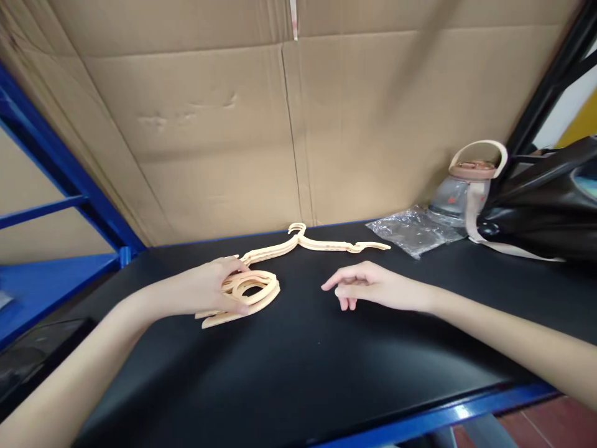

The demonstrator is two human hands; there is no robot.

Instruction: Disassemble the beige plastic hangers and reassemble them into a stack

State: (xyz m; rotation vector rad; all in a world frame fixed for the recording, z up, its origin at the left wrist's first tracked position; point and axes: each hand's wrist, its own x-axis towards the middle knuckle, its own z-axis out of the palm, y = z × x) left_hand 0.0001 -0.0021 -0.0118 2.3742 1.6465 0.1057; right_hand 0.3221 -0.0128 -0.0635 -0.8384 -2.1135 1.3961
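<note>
My left hand (219, 287) is closed round a folded cream plastic hanger (263, 292) at the left of the black tabletop (298, 367). The hanger's looped parts show to the right of my fingers, and its thin arms stick out below my palm. Behind it lies an unfolded hanger (321, 244), its hook toward the cardboard and its left end partly hidden by my left hand. Over the middle right of the tabletop, my right hand (361, 286) has its fingers bent and apart, with nothing in them.
A clear plastic bag (415, 230) lies at the back right. Beside it stand a bottle (459, 193) with a carrying strap and a black bag (550, 199). Cardboard (209, 137) walls the back, and a blue frame (93, 211) rises at the left.
</note>
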